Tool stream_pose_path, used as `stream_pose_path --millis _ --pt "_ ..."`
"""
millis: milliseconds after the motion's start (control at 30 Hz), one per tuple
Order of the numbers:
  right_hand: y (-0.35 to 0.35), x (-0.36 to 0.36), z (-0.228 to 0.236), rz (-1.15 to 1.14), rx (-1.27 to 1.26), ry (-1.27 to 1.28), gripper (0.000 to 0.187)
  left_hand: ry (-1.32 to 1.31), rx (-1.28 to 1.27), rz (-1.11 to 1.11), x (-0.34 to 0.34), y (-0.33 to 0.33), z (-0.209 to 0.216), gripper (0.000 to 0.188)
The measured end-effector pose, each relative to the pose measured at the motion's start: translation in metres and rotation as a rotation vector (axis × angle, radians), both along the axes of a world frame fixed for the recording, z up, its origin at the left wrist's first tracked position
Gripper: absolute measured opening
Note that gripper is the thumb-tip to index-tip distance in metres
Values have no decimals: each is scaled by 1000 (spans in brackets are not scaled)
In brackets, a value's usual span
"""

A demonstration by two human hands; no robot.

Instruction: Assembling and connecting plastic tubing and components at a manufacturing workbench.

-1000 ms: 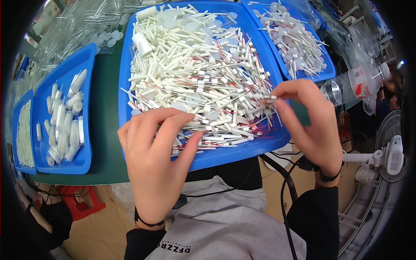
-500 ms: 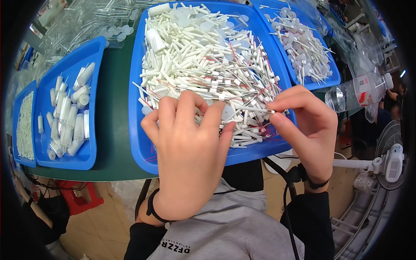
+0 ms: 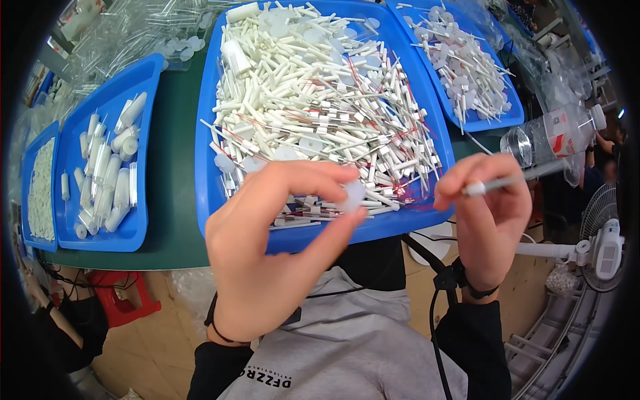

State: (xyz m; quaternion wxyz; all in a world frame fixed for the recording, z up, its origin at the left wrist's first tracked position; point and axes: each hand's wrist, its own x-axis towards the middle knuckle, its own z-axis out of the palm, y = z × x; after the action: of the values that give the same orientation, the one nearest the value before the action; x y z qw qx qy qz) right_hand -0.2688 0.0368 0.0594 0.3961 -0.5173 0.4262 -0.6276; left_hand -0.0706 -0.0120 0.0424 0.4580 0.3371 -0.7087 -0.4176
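Observation:
Between the thumb and fingertips of my left hand [image 3: 267,247] is a translucent white disc [image 3: 353,196], held over the near rim of the big blue tray [image 3: 212,193]. To its right, my right hand [image 3: 490,207] pinches a thin rod with a white end piece [image 3: 475,189]; it is blurred and points up to the right, past the tray's corner. A gap separates the disc from the rod. Loose short white tubes [image 3: 280,80] fill the big tray, mixed with thin metal rods, red wires [image 3: 357,73] and more pale discs [image 3: 312,145].
Another blue tray [image 3: 517,115] at the far right holds discs and rods. On the left, one blue tray [image 3: 143,220] carries capped clear cylinders [image 3: 100,167], beside a narrower tray of small white pieces [image 3: 41,193]. A plastic bottle [image 3: 560,133] lies at right, above a fan [image 3: 603,247].
My left hand has come up from the pile, turned, and now has a disc in its fingers. My right hand has moved right, swinging the rod's free end to the upper right.

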Motion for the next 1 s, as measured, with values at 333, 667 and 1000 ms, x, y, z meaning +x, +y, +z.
stream_pose_path --millis 333,667,1000 --pt "3 -8 11 502 -377 257 29 504 443 -465 5 16 -1 54" --pt "4 -7 15 524 -325 472 28 470 299 -449 1 16 -7 55" --pt "5 -2 8 241 -410 814 29 387 328 -506 5 13 -7 53"
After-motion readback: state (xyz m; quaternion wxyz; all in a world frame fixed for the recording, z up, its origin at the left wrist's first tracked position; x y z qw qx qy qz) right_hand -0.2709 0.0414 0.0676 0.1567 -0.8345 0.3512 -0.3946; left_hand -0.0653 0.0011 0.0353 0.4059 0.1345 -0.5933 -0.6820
